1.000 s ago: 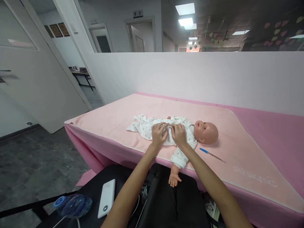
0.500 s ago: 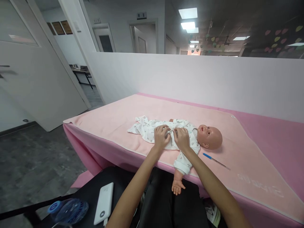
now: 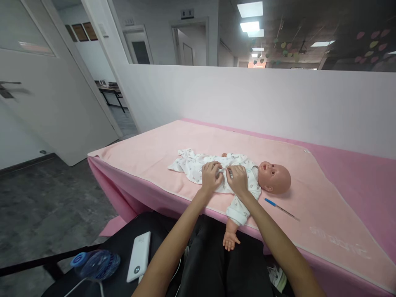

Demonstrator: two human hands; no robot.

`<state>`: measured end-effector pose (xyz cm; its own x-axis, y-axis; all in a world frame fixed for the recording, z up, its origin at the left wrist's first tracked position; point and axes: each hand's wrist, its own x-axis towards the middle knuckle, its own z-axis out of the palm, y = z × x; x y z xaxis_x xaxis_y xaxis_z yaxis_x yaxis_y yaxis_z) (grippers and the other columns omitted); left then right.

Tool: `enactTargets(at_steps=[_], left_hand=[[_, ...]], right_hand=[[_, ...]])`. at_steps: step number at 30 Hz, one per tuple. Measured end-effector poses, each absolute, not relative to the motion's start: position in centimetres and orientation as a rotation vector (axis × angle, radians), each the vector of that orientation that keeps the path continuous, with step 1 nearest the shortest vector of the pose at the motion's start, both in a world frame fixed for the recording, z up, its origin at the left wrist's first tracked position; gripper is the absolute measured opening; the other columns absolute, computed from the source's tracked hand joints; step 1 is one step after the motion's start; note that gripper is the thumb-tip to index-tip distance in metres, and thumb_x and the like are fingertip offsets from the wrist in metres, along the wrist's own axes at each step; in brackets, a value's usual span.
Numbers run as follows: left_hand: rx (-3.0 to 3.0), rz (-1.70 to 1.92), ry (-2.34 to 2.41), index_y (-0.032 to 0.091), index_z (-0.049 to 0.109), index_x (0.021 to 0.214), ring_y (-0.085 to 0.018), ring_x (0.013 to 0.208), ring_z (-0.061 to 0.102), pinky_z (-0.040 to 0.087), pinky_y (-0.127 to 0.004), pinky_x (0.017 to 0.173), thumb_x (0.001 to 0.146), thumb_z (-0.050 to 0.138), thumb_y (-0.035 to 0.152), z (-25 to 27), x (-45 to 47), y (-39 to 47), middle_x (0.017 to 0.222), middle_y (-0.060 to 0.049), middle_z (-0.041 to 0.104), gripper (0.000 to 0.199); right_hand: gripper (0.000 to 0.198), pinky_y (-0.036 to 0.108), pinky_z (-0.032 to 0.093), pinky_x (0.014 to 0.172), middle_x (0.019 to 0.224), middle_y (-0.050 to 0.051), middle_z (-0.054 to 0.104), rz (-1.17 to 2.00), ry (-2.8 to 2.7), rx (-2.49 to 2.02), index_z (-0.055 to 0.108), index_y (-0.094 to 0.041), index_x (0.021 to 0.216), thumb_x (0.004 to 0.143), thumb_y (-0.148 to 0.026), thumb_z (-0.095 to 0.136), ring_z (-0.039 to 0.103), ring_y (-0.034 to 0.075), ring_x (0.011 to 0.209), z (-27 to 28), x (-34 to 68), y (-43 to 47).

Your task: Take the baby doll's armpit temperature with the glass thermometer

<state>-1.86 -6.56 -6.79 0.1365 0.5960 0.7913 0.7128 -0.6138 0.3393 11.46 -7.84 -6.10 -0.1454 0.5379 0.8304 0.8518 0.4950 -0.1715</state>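
Observation:
A baby doll (image 3: 274,177) lies on its back on a pink blanket (image 3: 148,152), its head toward the right. It wears a white patterned romper (image 3: 194,165), whose legs lie flat to the left. My left hand (image 3: 211,176) and my right hand (image 3: 237,179) rest close together over the middle of the romper. Both hands have curled fingers pinching the fabric of the romper front between them. Any fastener under the fingertips is too small to make out. One doll arm (image 3: 230,235) hangs over the table's near edge, beside my right forearm.
A thin stick with a blue handle (image 3: 270,202) lies near the doll's head. On the black chair at lower left are a white power bank (image 3: 139,256) and a water bottle (image 3: 97,264). A white wall (image 3: 247,103) stands behind the table, with a door (image 3: 52,90) at left.
The camera view has shifted slightly. My hands keep their place on the romper front with almost no movement, and the doll lies as before.

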Motion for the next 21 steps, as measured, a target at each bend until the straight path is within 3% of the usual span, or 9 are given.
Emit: enactTargets(at_steps=[9,21], left_hand=[[-2.27,-1.421,-1.297,0.021,0.056,0.084,-0.019,0.092,0.051,0.032,-0.035,0.083,0.079,0.048,0.019,-6.82,-1.7,-6.54,0.101,-0.003,0.058,0.009],[-2.246,-1.486,-1.292,0.02,0.054,0.082,-0.02,0.092,0.05,0.033,-0.035,0.084,0.071,0.049,0.013,-6.44,-1.66,-6.86,0.097,-0.003,0.058,0.014]], right_hand=[[0.01,0.03,0.034,0.075,0.072,0.001,0.06,-0.433,-1.83,-1.182,0.054,-0.018,0.077,0.085,-0.019,0.047,0.05,0.016,0.073,-6.34,11.67,-7.55],[0.012,0.029,0.034,0.075,0.07,0.001,0.059,-0.43,-1.841,-1.205,0.054,-0.018,0.075,0.085,-0.019,0.047,0.05,0.016,0.073,-6.39,11.53,-7.43]])
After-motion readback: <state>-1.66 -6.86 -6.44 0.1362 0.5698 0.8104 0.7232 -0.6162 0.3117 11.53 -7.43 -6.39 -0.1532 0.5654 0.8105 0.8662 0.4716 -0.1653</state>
